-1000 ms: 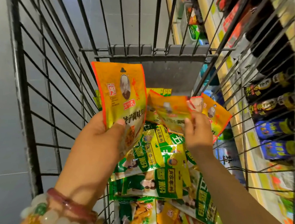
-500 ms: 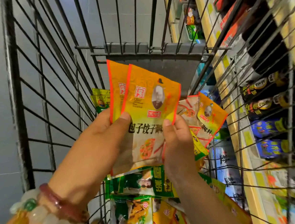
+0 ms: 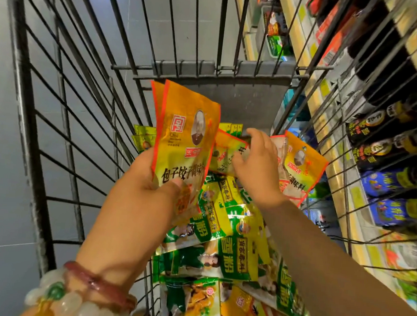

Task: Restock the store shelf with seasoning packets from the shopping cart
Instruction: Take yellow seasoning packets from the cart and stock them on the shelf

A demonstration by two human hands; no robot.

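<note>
Head view: wire cart [image 3: 64,111] beside shelf [image 3: 369,135]; left fingers [image 3: 173,183] grip orange packets [image 3: 186,141], right fingers [image 3: 254,139] spread.

A stack of packets [image 3: 184,141] is being held upright by the left hand [image 3: 145,190] above the shopping cart [image 3: 64,111]. Just to its right, another packet [image 3: 225,156] is being touched by the right hand [image 3: 256,169]. More packets [image 3: 222,248] are lying below in the cart. The store shelf [image 3: 364,135] is standing to the right.

"包子饺子调味料" on the orange packet [image 3: 186,141]; "调味料" on another orange packet [image 3: 299,165]
</note>
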